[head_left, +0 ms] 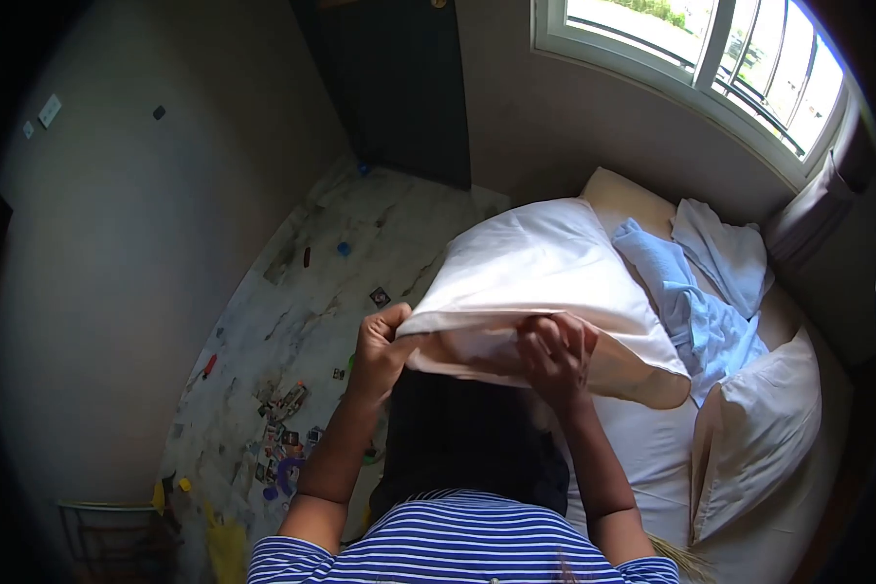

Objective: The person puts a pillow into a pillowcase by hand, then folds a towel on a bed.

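A white pillowcase [535, 258] with a full, bulky shape is held up in front of my body, its open end facing me. My left hand [382, 352] is closed on the left corner of the opening, thumb against the fabric. Farther right, my right hand [558, 358] has its fingers curled over the upper edge near the middle of the opening. Between the hands the mouth gapes a little, with shadowed fabric inside. The pillowcase's right part overlaps the bed [633, 453] in this view.
On the bed lie a light blue cloth [676, 282], a pale grey cloth [725, 253] and another white pillow [764, 428]. Small toys and cards [287, 438] are scattered over the marble-patterned floor [331, 282]. A dark door [389, 97] stands ahead, and a barred window [711, 58] is at upper right.
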Demonstrator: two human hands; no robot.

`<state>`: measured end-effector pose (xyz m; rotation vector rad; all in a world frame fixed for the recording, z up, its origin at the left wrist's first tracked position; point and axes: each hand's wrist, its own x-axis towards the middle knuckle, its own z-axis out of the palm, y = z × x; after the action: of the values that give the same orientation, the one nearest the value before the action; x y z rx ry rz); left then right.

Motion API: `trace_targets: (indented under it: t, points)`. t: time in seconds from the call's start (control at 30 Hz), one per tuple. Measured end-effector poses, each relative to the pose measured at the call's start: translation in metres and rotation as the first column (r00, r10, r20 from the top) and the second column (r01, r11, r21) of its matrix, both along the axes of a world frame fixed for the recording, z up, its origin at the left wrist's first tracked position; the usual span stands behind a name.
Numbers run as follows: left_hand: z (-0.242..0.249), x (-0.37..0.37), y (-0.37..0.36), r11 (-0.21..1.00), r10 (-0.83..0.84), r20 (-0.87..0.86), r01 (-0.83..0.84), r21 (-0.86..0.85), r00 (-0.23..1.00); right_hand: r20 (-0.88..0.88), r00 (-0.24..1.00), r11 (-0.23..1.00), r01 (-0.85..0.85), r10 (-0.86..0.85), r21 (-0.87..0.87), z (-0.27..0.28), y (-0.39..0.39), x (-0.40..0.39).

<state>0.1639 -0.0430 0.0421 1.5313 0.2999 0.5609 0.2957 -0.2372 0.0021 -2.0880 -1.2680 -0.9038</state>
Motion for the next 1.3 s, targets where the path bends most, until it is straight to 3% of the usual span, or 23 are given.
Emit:
trace_targets:
  t: [0.07, 0.1, 0.2, 0.27, 0.3, 0.37, 0.4, 0.47, 0.57, 0.67, 0.77, 0.87, 0.97, 1.07, 1.17, 1.27, 1.3]
  points:
    - [0.013, -0.002, 0.002, 0.951, 0.185, 0.026, -0.185, 0.247, 0.982, -0.021, 1.0, 1.0, 0.021, -0.021, 0.004, 0.006, 0.009, 0.007]
    - [0.013, 0.0, 0.002, 0.718, 0.33, 0.232, -0.403, 0.568, 0.915, -0.031, 1.0, 1.0, 0.002, -0.001, 0.023, 0.009, 0.013, 0.012]
    - [0.016, -0.008, -0.014, 0.359, 0.122, 0.552, -0.556, 0.75, 0.825, -0.057, 0.998, 1.0, 0.003, -0.005, -0.029, 0.008, 0.029, 0.017]
    - [0.0, -0.005, -0.038, 0.433, -0.21, 0.329, -0.214, 0.876, 0.921, -0.041, 0.999, 0.999, -0.032, 0.031, -0.005, 0.004, 0.041, 0.017]
    - [-0.009, 0.0, -0.049, 0.413, -0.176, 0.131, -0.047, 0.909, 0.976, -0.055, 0.998, 0.999, -0.042, 0.041, -0.017, 0.0, 0.047, 0.018]
    - [-0.036, 0.011, -0.063, 0.386, -0.097, -0.277, 0.293, 0.875, 0.956, -0.091, 0.995, 0.998, -0.053, 0.051, -0.026, -0.008, 0.053, 0.019]
    - [-0.07, 0.021, -0.056, 0.346, -0.039, -0.037, 0.049, 0.937, 0.999, -0.105, 0.993, 0.998, -0.059, 0.055, -0.034, -0.008, 0.055, 0.019]
    - [-0.11, 0.013, -0.052, 0.515, 0.104, -0.187, 0.108, 0.85, 0.977, -0.13, 0.99, 0.997, -0.064, 0.057, -0.048, -0.009, 0.055, 0.021]
    - [-0.123, -0.003, -0.054, 0.324, 0.048, -0.62, 0.575, 0.752, 0.783, -0.117, 0.991, 0.997, -0.068, 0.062, -0.048, -0.014, 0.056, 0.025]
    - [-0.111, -0.014, -0.067, 0.371, -0.193, -0.651, 0.669, 0.644, 0.734, -0.123, 0.988, 0.993, -0.102, 0.096, -0.051, -0.012, 0.055, 0.023]
    - [-0.136, -0.018, -0.064, 0.48, -0.097, -0.676, 0.629, 0.612, 0.731, -0.117, 0.984, 0.988, -0.14, 0.132, -0.058, -0.021, 0.058, 0.017]
    - [-0.194, -0.023, -0.05, 0.431, 0.197, -0.723, 0.604, 0.671, 0.662, -0.12, 0.986, 0.991, -0.126, 0.119, -0.052, -0.02, 0.061, 0.012]
    - [-0.178, -0.022, -0.058, 0.552, 0.333, -0.718, 0.492, 0.674, 0.611, -0.118, 0.984, 0.988, -0.142, 0.133, -0.068, -0.02, 0.06, 0.011]
    - [-0.14, -0.023, -0.047, 0.174, 0.196, -0.801, 0.784, 0.596, 0.566, -0.107, 0.984, 0.987, -0.152, 0.145, -0.054, -0.022, 0.062, 0.011]
    - [-0.119, -0.038, -0.038, 0.002, 0.185, -0.733, 0.745, 0.667, 0.655, -0.129, 0.982, 0.988, -0.148, 0.141, -0.047, -0.02, 0.06, 0.009]
    - [-0.086, -0.039, -0.029, 0.137, 0.492, -0.629, 0.66, 0.739, 0.602, -0.146, 0.981, 0.99, -0.135, 0.128, -0.036, -0.021, 0.054, 0.005]
    - [-0.082, -0.037, -0.019, 0.117, 0.557, -0.524, 0.563, 0.818, 0.645, -0.155, 0.98, 0.991, -0.131, 0.126, -0.025, -0.02, 0.051, 0.004]
